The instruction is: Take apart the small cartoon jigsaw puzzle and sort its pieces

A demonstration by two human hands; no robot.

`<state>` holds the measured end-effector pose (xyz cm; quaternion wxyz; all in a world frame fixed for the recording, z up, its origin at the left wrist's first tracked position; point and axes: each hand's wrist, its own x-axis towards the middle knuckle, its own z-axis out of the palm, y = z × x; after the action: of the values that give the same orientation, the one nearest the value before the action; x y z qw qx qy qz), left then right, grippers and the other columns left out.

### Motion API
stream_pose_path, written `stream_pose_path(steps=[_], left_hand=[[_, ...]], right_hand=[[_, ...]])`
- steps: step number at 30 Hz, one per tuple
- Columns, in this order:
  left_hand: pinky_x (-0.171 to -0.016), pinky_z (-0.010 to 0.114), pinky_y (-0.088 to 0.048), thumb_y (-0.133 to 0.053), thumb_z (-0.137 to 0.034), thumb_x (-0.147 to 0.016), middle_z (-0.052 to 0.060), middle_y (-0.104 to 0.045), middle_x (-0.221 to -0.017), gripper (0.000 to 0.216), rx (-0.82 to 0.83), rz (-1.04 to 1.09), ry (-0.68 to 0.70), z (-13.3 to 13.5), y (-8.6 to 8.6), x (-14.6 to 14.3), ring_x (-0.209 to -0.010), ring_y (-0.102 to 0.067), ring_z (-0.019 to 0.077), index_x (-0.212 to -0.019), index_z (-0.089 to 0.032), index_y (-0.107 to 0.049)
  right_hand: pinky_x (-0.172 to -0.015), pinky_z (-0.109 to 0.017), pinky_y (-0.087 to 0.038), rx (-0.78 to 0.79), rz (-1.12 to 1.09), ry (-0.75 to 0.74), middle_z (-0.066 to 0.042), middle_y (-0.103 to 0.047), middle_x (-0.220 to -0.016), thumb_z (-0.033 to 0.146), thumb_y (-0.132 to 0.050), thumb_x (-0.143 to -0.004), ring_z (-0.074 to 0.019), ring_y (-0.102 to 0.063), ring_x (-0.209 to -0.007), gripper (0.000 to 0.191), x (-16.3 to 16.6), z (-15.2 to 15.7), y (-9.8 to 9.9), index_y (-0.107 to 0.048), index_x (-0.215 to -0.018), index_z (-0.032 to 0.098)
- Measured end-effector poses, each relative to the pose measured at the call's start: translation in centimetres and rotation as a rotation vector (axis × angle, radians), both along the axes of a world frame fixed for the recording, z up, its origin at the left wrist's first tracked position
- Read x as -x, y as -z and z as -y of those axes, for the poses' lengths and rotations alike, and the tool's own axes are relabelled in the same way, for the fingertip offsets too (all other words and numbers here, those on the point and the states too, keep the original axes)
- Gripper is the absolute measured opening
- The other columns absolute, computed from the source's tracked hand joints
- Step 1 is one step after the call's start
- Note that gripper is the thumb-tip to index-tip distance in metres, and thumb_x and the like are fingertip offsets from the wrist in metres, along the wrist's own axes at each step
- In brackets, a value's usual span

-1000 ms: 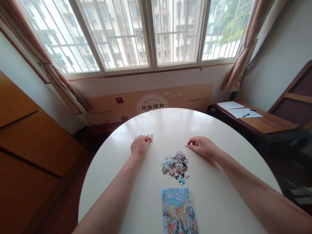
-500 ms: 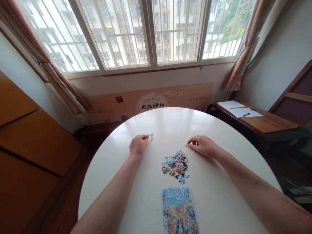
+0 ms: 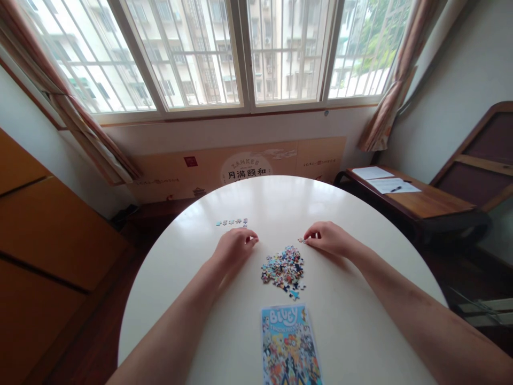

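My left hand (image 3: 239, 243) is over the white table, left of a heap of loose jigsaw pieces (image 3: 284, 270). Its thumb and forefinger come together in a pinch; anything between them is too small to make out. Just beyond this hand lies a row of jigsaw pieces (image 3: 231, 222), its right end partly covered by the knuckles. My right hand (image 3: 326, 237) is to the right of the heap, its fingertips closed on a small jigsaw piece (image 3: 300, 240) at the tabletop. Nearer me lies a blue Bluey picture sheet (image 3: 289, 342) crowded with cartoon dogs.
The round white table (image 3: 352, 331) fills the middle. At the right, a low wooden bench (image 3: 441, 206) carries paper sheets (image 3: 393, 185) and a pen. Beyond the table stand a printed cardboard panel (image 3: 160, 176) and barred windows. A wooden cabinet (image 3: 36, 235) is on the left.
My left hand has moved right and toward me from the row of pieces, uncovering most of it. My right hand stays by its piece. The view has shifted slightly.
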<state>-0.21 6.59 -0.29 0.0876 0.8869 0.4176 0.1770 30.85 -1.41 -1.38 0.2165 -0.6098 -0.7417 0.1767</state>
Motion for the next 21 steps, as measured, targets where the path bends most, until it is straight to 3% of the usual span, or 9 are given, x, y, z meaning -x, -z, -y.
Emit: stream_pose_path(steps=[4, 10, 13, 21], left_hand=[[-0.068, 0.025, -0.045, -0.062, -0.023, -0.083, 0.001, -0.072, -0.081, 0.017, 0.043, -0.015, 0.193, 1.3, -0.4, -0.7, -0.072, -0.063, 0.0148, -0.089, -0.025, -0.077], [-0.063, 0.022, -0.043, -0.057, -0.014, -0.079, 0.001, -0.072, -0.074, 0.026, 0.268, 0.093, 0.306, 1.3, -0.3, -0.9, -0.064, -0.059, 0.0119, -0.089, -0.023, -0.079], [-0.061, 0.022, -0.042, -0.057, -0.012, -0.075, 0.000, -0.073, -0.073, 0.030, 0.315, 0.031, 0.307, 1.3, -0.3, -0.8, -0.062, -0.059, 0.0117, -0.089, -0.026, -0.080], [-0.067, 0.024, -0.044, -0.063, -0.019, -0.078, 0.001, -0.073, -0.080, 0.022, 0.177, 0.017, 0.208, 1.0, -0.5, -0.3, -0.068, -0.062, 0.0142, -0.091, -0.027, -0.080]], right_hand=[[-0.064, -0.025, -0.045, 0.047, -0.037, -0.098, -0.005, -0.071, -0.083, 0.036, -0.064, -0.081, -0.0150, -0.062, -0.072, 0.020, -0.1, 0.4, -0.5, -0.076, -0.081, 0.020], [-0.068, -0.025, -0.048, -0.027, -0.096, -0.227, -0.005, -0.070, -0.082, 0.028, -0.061, -0.083, -0.0134, -0.062, -0.071, 0.018, 0.9, 0.5, -0.3, -0.076, -0.088, 0.019], [-0.068, -0.025, -0.049, -0.089, -0.125, -0.216, -0.005, -0.070, -0.086, 0.025, -0.059, -0.084, -0.0129, -0.062, -0.073, 0.019, 1.4, 0.3, 0.0, -0.075, -0.093, 0.020], [-0.068, -0.026, -0.049, -0.146, -0.124, -0.182, -0.005, -0.071, -0.087, 0.023, -0.057, -0.086, -0.0129, -0.062, -0.072, 0.021, 1.3, 0.2, 0.4, -0.076, -0.093, 0.020]])
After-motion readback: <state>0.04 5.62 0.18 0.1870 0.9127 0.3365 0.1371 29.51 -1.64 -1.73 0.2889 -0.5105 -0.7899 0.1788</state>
